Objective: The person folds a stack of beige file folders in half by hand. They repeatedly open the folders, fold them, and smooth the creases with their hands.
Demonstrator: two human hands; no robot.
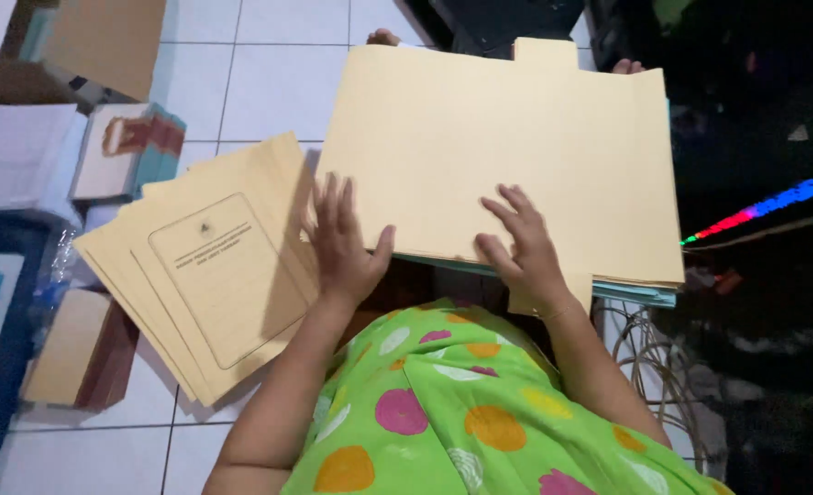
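Observation:
A stack of plain manila folders [498,147] lies across my lap, tab edges at the far side and near right. My left hand [344,243] rests flat with fingers spread on the stack's near left corner. My right hand [521,247] presses its fingertips on the top folder near the front edge, fingers bent. Under the stack some blue-green sheets [636,293] stick out at the right. A second fanned pile of manila folders [204,266] with a printed frame on the cover lies on the tiled floor to my left. My clothing [452,412] is green with coloured dots.
Bundles of booklets [131,147] and cardboard boxes [76,348] stand on the white tiled floor [259,73] at the left. A wire rack [654,367] is at my right. The right side is dark, with a strip of coloured lights [764,206]. Toes [383,37] show beyond the stack.

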